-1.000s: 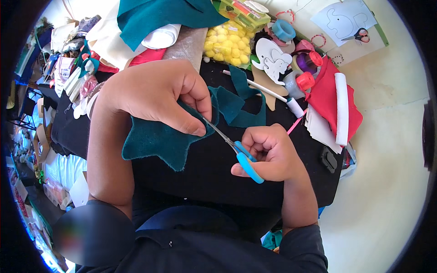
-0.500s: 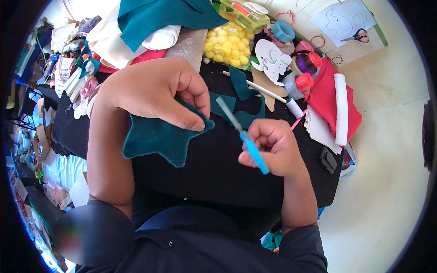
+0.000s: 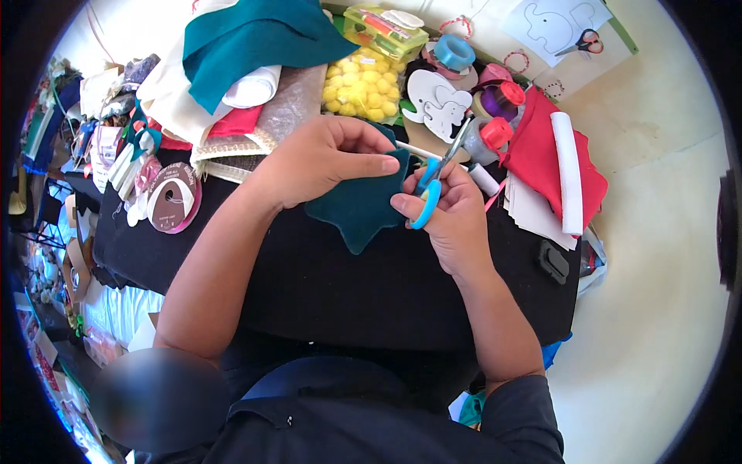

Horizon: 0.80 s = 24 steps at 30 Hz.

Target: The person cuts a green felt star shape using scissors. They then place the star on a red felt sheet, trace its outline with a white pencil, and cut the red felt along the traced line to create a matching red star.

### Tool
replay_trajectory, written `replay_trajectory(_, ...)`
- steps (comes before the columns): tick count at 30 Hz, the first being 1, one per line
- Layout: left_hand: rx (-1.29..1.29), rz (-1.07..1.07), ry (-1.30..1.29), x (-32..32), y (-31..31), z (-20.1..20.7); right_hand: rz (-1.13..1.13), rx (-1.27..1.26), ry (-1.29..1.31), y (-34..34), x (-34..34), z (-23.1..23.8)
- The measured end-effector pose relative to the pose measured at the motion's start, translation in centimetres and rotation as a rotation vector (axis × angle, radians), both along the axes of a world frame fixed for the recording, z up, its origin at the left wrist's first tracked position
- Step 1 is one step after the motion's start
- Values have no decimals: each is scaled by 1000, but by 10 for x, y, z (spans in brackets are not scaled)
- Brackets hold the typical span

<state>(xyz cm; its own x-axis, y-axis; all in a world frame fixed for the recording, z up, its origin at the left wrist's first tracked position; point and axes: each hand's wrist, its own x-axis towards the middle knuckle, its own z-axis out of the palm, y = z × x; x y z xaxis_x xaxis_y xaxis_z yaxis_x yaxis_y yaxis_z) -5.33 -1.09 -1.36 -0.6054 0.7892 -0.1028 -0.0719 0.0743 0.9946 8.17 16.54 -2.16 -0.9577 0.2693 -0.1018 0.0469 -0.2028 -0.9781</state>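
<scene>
My left hand (image 3: 332, 158) pinches the upper right point of a dark teal felt star (image 3: 359, 205) between thumb and fingers, above the black-covered table. The star's lower points hang free, and part of its upper side is hidden behind the hand. Just right of it, my right hand (image 3: 448, 213) grips a pair of scissors (image 3: 427, 203) by their light blue handles. The blades tilt up and to the right, away from the felt. They look apart from the star.
A bag of yellow pom-poms (image 3: 363, 85) lies at the back, beside folded teal felt (image 3: 263, 46). White elephant cutouts (image 3: 440, 108), red felt (image 3: 541, 147) and a white roll (image 3: 566, 174) are at the right. A ribbon spool (image 3: 171, 197) sits at the left; a black object (image 3: 553, 261) lies near the right edge.
My left hand has moved right with the star, which now hangs turned. My right hand has rotated the scissors, so their blades point up and right instead of up and left.
</scene>
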Motion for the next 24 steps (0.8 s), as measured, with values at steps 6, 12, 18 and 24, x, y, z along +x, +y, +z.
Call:
replay_trajectory(6, 22, 171, -204, -10, -5, 1, -33, -18, 75, 3, 0, 1)
replay_trajectory(12, 95, 62, -471, 5, 4, 3, -147, -19, 215, 10, -3, -5)
replay_trajectory(18, 256, 190, -394, 28, 16, 4, -259, -115, 220, 13, -5, -2)
replay_trajectory(24, 304, 149, -499, 20, 14, -7, -290, -80, 178, 18, -6, 1)
